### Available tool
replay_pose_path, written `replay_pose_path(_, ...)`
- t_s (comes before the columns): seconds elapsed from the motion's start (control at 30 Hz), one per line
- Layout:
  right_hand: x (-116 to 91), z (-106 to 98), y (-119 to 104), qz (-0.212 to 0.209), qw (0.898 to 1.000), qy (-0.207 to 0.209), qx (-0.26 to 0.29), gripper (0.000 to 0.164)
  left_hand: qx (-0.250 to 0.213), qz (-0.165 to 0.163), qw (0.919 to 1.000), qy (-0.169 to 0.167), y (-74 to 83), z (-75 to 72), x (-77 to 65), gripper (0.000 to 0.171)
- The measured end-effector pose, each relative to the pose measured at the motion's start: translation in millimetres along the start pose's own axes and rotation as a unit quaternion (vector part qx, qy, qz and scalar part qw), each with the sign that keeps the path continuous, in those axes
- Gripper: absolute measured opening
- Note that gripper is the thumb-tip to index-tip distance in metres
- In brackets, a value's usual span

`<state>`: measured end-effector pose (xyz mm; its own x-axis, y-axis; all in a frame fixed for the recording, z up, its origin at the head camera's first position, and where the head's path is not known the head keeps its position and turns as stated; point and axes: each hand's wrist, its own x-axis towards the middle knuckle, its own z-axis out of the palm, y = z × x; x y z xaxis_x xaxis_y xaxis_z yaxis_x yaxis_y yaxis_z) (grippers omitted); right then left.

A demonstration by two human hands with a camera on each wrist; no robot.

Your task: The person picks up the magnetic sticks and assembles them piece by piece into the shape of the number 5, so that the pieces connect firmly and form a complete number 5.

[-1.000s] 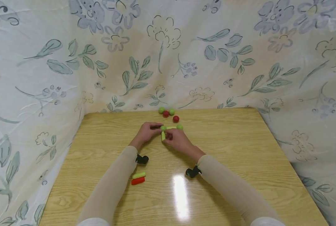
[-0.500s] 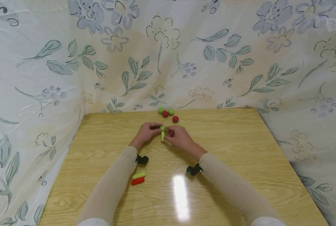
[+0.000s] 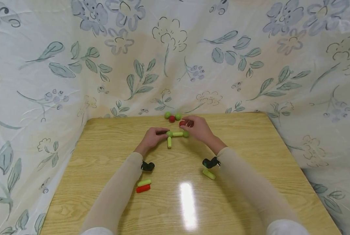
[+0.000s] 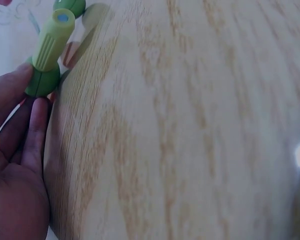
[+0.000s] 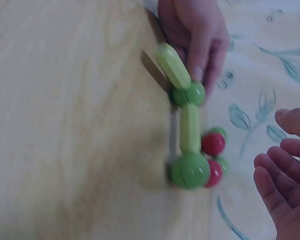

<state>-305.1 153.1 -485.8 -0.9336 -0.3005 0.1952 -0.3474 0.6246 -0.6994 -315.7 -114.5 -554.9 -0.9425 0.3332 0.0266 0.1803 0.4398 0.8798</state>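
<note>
My left hand [image 3: 151, 137] pinches a green ball [image 3: 169, 134] between thumb and fingers; the left wrist view shows the same grip on the green ball [image 4: 43, 82]. Two yellow-green rods join this ball: one rod [image 3: 169, 142] points toward me, the other rod [image 3: 177, 134] runs right to a second green ball [image 3: 186, 134]. Over a loose red ball [image 3: 182, 123] behind them is my right hand [image 3: 200, 130], thumb and fingers spread apart. In the right wrist view the right hand [image 5: 290, 175] has relaxed fingers with nothing between them.
Two green balls, one of them the left green ball [image 3: 167, 115], and a red ball [image 3: 172, 119] sit at the table's back edge. A yellow-green rod [image 3: 144, 182] and red rod [image 3: 143, 188] lie by my left forearm, another yellow-green rod [image 3: 208, 174] by my right. Floral cloth [image 3: 175, 65] hangs behind.
My right hand has left the near rod and moved back and right to the loose red ball. A yellow-green rod beside my right forearm has come into view. My left hand stays put.
</note>
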Motion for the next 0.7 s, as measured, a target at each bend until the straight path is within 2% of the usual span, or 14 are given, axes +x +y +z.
replay_pose_path(0.27, 14, -25, 10, 0.002, 1.000, 0.018, -0.002, 0.035, -0.003, -0.004, 1.0000, -0.006, 0.7, -1.2, 0.1, 0.034)
replay_pose_path(0.7, 33, -28, 32, 0.025, 0.999, -0.001, -0.020, 0.034, -0.006, -0.003, 1.0000, -0.005, 1.2, -2.4, -0.9, 0.034)
